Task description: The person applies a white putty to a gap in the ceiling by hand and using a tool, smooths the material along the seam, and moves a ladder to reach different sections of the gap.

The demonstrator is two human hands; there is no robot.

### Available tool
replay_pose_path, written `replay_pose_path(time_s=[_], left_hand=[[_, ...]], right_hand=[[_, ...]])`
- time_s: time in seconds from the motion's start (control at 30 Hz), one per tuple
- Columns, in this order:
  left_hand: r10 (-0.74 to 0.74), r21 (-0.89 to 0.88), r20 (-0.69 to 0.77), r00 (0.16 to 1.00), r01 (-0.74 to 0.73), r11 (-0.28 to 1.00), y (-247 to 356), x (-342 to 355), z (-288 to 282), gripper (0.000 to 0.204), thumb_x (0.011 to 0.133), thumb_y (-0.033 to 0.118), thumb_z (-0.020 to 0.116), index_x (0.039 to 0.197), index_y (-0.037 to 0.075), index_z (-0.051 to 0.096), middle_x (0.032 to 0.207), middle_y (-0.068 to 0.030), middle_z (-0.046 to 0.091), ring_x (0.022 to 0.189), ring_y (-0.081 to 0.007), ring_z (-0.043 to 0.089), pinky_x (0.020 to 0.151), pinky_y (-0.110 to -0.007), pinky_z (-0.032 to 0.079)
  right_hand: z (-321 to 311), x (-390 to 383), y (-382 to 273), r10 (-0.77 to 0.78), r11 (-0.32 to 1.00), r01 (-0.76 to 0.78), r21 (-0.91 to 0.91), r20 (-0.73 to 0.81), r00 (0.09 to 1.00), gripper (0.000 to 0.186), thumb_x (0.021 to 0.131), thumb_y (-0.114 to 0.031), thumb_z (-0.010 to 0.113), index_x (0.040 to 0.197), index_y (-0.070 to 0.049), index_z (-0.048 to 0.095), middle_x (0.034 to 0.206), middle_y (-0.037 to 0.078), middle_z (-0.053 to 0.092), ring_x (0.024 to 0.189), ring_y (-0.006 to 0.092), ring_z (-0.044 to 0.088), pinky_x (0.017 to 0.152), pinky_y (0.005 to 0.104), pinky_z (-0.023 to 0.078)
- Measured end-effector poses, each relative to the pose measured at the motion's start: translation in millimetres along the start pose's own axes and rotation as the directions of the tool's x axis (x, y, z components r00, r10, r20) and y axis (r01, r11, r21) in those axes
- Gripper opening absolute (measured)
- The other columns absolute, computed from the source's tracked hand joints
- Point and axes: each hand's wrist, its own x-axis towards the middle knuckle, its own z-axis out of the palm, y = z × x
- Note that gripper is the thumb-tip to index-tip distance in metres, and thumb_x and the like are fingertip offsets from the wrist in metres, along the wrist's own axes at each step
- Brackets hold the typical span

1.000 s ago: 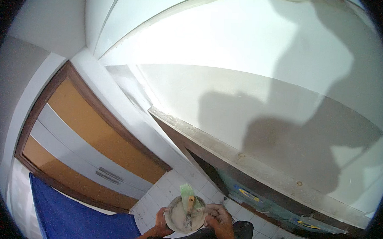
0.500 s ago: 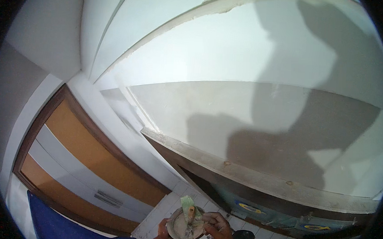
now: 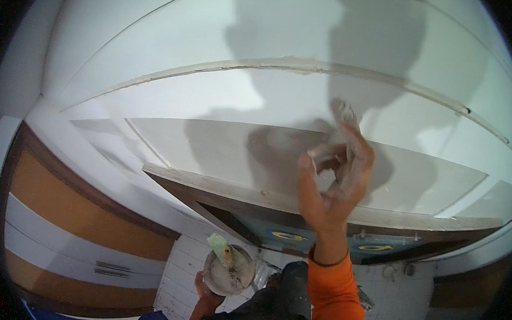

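Left hand (image 3: 206,288): grip clasps side of bowl (image 3: 251,268), low above tiled floor (image 3: 396,300). Inside bowl: pale paste (image 3: 217,275), wooden handle (image 3: 228,253). Right hand (image 3: 347,191): raised before white wall (image 3: 184,89), grip spread, index finger extended, tip smeared pale.

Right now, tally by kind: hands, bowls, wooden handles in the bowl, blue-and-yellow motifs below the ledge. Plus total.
Hands: 2 (left hand, holding the bowl; right hand, raised)
Bowls: 1 (bowl)
Wooden handles: 1 (wooden handle)
Blue-and-yellow motifs: 2 (left motif, right motif)
Total: 6
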Motion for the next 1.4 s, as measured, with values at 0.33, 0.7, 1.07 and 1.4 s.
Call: replay_pose_path(time_s=[0.33,0.7,1.07,1.4], left_hand=[[0.276,0.529,-0.031,0.961,-0.218,0.820,-5.1,5.9,-60.2,0.074,0.088,0.059,0.045,0.143,0.010,0.047,0.131,-0.0126,0.062,0.118,-0.0279,0.060,0.104,-0.045,0.044],[0.046,0.019,0.045,0.998,-0.047,0.999,21.1,-7.4,-14.0,0.057,0.098,0.043,0.040,0.141,0.007,0.046,0.145,-0.0150,0.050,0.126,-0.0293,0.054,0.107,-0.046,0.044],[0.175,0.618,0.351,0.920,-0.367,0.695,16.6,13.2,72.0,0.061,0.098,0.043,0.048,0.141,-0.001,0.045,0.132,-0.0173,0.057,0.118,-0.0329,0.059,0.104,-0.046,0.048],[-0.036,0.305,0.305,0.952,-0.062,0.950,29.3,-8.0,166.0,0.058,0.103,0.044,0.040,0.142,0.001,0.044,0.135,-0.0181,0.057,0.122,-0.0285,0.060,0.106,-0.045,0.048]], right_hand=[[45.0,24.5,-5.3,-0.119,0.962,0.119,-0.245,0.014,0.993,0.068,0.077,-0.006,0.076,0.137,0.002,0.046,0.104,0.015,0.065,0.067,0.0122,0.062,0.057,0.0237,0.049],[70.7,1.9,-37.8,0.130,0.913,-0.241,0.328,0.328,0.936,0.062,0.082,-0.007,0.071,0.137,0.002,0.044,0.124,0.022,0.063,0.060,0.0135,0.062,0.054,0.0263,0.051],[-103.8,-47.5,-43.0,0.499,0.366,-0.455,0.812,0.242,0.832,0.063,0.085,-0.003,0.057,0.144,0.001,0.037,0.143,0.033,0.049,0.057,0.0156,0.055,0.054,0.0254,0.051],[-140.9,-149.4,-64.0,0.674,0.295,-0.840,0.456,0.524,0.521,0.066,0.080,-0.005,0.064,0.141,-0.002,0.038,0.139,0.031,0.055,0.052,0.0101,0.052,0.050,0.0207,0.046]])
